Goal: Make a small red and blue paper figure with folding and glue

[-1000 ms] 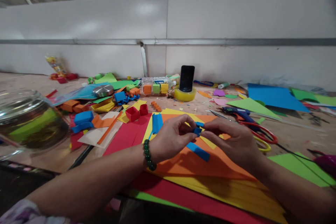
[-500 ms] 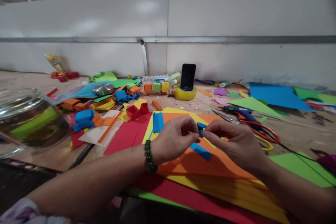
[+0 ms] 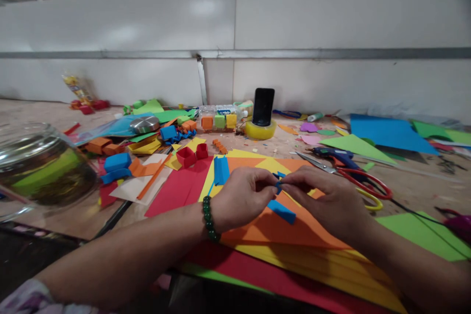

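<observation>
A small folded blue paper piece point(image 3: 278, 184) is pinched between both hands, mostly covered by fingertips. My left hand point(image 3: 245, 194), below a green bead bracelet point(image 3: 209, 218), grips its left side. My right hand point(image 3: 326, 198) has thumb and fingers closed on its right side. Beneath them lies orange paper point(image 3: 257, 230) over yellow sheets point(image 3: 316, 267). A flat blue strip point(image 3: 281, 211) rests on the orange paper just under the hands. Another creased blue strip point(image 3: 221, 170) lies on the stack, beyond my left hand.
Scissors point(image 3: 342, 170) and a blue glue gun point(image 3: 336, 155) lie right. A glass mug point(image 3: 47, 171) stands at left. Behind are a phone point(image 3: 263, 106) on yellow tape point(image 3: 260, 130), a plastic bottle point(image 3: 221, 112) and red paper boxes point(image 3: 186, 157).
The fingertips have closed in further over the small blue piece, so less of it shows. My right hand has shifted slightly left.
</observation>
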Demonstrator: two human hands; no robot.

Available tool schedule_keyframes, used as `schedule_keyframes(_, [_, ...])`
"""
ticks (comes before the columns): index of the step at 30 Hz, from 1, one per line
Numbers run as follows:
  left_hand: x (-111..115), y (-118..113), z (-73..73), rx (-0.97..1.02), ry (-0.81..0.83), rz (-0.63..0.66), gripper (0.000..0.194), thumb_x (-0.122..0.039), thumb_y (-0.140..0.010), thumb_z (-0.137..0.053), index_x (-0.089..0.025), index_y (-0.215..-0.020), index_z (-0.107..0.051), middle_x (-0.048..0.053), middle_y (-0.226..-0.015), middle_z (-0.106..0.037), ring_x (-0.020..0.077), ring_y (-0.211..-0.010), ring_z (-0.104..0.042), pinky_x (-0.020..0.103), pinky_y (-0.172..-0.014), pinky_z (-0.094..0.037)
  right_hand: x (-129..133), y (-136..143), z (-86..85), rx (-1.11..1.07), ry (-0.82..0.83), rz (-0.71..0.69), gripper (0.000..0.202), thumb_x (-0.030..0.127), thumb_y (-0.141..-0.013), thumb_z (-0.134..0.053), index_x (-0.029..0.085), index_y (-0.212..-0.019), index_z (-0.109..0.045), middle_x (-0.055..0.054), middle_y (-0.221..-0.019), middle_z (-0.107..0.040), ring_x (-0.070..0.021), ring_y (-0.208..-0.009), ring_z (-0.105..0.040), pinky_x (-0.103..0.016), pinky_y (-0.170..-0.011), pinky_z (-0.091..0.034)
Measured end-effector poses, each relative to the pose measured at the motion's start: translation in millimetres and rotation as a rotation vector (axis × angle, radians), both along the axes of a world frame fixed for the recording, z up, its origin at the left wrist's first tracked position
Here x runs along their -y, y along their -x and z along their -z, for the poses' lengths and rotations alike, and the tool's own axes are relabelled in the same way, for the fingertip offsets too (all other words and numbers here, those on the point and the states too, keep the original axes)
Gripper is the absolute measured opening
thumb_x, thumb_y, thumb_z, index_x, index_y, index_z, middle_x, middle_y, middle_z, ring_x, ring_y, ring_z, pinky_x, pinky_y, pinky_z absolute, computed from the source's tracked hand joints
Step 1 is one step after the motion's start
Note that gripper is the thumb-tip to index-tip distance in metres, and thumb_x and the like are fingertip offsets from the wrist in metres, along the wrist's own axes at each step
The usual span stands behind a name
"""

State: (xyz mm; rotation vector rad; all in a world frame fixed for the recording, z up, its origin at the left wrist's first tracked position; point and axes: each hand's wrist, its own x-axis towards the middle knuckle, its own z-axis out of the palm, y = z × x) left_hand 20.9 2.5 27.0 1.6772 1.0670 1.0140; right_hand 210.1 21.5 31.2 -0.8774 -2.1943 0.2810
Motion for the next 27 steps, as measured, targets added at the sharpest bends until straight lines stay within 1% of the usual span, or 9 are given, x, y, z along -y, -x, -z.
schedule_keyframes(1, [0.2,-0.6,0.6,0.013,-0.013,-0.021,0.009,-0.013,-0.077,-0.061,-0.016,-0.085,-0.062,0.001,-0.072,-0.067,0.0141,-0.069,-0.064,0.023,-0.062,-0.048,-0.5,-0.6,0.2,0.018,-0.001,-0.003,0.007,0.020,-0.086,-0.061,0.020,-0.083,-0.068,-0.001,-0.074,-0.067,-0.0119,-0.063,-0.061,-0.024,-0.057,-0.049])
schedule_keyframes(3, [-0.6,-1.8,1.3,0.072,0.010,-0.053,0.026,-0.013,-0.074,-0.066,-0.017,-0.097,-0.056,-0.001,-0.072,-0.064,0.0131,-0.067,-0.062,0.022,-0.060,-0.046,-0.9,-1.0,-0.4,0.045,0.000,-0.018,0.009,0.019,-0.087,-0.059,0.020,-0.083,-0.066,0.000,-0.074,-0.066,-0.0112,-0.064,-0.059,-0.024,-0.057,-0.047])
schedule_keyframes(5, [-2.6,-2.2,1.1,0.154,0.121,-0.052,0.040,-0.011,-0.071,-0.068,-0.016,-0.108,-0.052,-0.002,-0.072,-0.063,0.0132,-0.068,-0.063,0.023,-0.061,-0.047,-0.7,-0.7,-1.6,0.054,-0.004,-0.030,0.010,0.018,-0.087,-0.058,0.020,-0.081,-0.065,0.000,-0.073,-0.065,-0.0106,-0.063,-0.058,-0.023,-0.056,-0.046])
schedule_keyframes(7, [-5.1,-1.7,-0.1,0.221,0.281,-0.001,0.035,-0.011,-0.073,-0.066,-0.014,-0.106,-0.055,-0.001,-0.073,-0.063,0.0135,-0.069,-0.064,0.024,-0.064,-0.048,-0.5,0.3,-2.5,0.056,-0.006,-0.027,0.011,0.018,-0.087,-0.057,0.020,-0.080,-0.065,0.001,-0.071,-0.064,-0.0103,-0.061,-0.057,-0.022,-0.055,-0.045])
schedule_keyframes(10, [-7.4,-0.2,-2.3,0.230,0.458,0.124,0.009,-0.016,-0.080,-0.060,-0.010,-0.086,-0.064,0.004,-0.075,-0.066,0.0131,-0.068,-0.066,0.024,-0.064,-0.048,-0.9,1.9,-2.5,0.065,0.010,-0.012,0.012,0.018,-0.086,-0.058,0.019,-0.077,-0.064,0.001,-0.069,-0.063,-0.0098,-0.058,-0.057,-0.022,-0.053,-0.045])
schedule_keyframes(12, [-7.4,0.0,-3.3,0.186,0.490,0.145,0.012,-0.018,-0.083,-0.057,-0.010,-0.077,-0.065,0.005,-0.072,-0.068,0.0121,-0.065,-0.065,0.022,-0.062,-0.048,-1.4,2.5,-1.9,0.072,0.022,-0.011,0.013,0.017,-0.086,-0.057,0.019,-0.075,-0.064,0.000,-0.068,-0.063,-0.0098,-0.058,-0.057,-0.021,-0.053,-0.045])
schedule_keyframes(18, [-4.2,-2.9,-2.6,0.120,0.414,0.083,0.013,-0.012,-0.079,-0.057,-0.010,-0.069,-0.066,0.004,-0.061,-0.067,0.0104,-0.058,-0.061,0.020,-0.059,-0.046,-1.8,1.1,-1.8,0.133,-0.021,-0.038,0.013,0.018,-0.087,-0.057,0.020,-0.079,-0.066,0.000,-0.071,-0.065,-0.0105,-0.060,-0.059,-0.022,-0.054,-0.045])
schedule_keyframes(24, [-1.6,-2.0,0.4,0.029,0.261,0.061,0.015,-0.013,-0.077,-0.058,-0.010,-0.067,-0.070,0.007,-0.067,-0.071,0.0141,-0.064,-0.064,0.022,-0.063,-0.048,-1.2,1.2,-2.4,0.165,0.009,-0.023,0.012,0.020,-0.086,-0.058,0.021,-0.078,-0.066,0.001,-0.071,-0.065,-0.0107,-0.060,-0.059,-0.022,-0.055,-0.045])
schedule_keyframes(27, [-1.8,-2.1,0.9,0.000,0.212,0.056,0.017,-0.012,-0.077,-0.057,-0.011,-0.065,-0.069,0.006,-0.066,-0.070,0.0146,-0.065,-0.065,0.023,-0.063,-0.049,0.3,2.3,-2.3,0.175,-0.025,-0.018,0.011,0.018,-0.085,-0.057,0.021,-0.077,-0.064,0.001,-0.070,-0.064,-0.0104,-0.059,-0.059,-0.022,-0.054,-0.044])
